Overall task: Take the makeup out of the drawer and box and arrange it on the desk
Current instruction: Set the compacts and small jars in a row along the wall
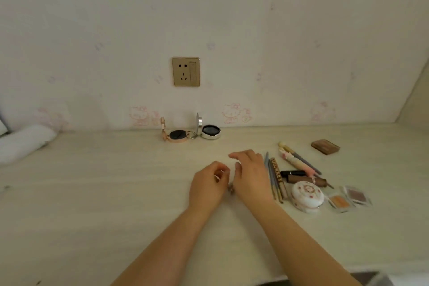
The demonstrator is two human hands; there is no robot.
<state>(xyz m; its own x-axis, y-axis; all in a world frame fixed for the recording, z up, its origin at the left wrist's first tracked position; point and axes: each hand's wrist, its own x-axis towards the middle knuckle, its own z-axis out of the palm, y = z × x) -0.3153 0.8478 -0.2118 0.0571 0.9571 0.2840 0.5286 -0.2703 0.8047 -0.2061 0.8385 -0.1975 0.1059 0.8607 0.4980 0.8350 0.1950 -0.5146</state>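
A pale wallpapered wall [255, 30] with faint pink cartoon cats fills the upper half of the view, with a gold power socket [186, 71] at its middle. Below it runs a light wood-grain bench [104, 193]. A folded white cloth [23, 144] lies at the bench's far left edge. Two bare forearms reach in from below. The left hand [209, 184] has its fingers curled in a grip that pinches something small and pale, too small to tell what. The right hand [251, 175], just beside it, has its fingers loosely spread above the bench. The makeup lies on the bench: right of the hands, a white flowered round case [307, 195], a cluster of pencils and tubes [277, 177], two small clear eyeshadow pans [349, 198], and farther back a brown palette [325, 146]. Against the wall stand two open compacts, one rose-gold [175, 135] and one silver [209, 131], touching.
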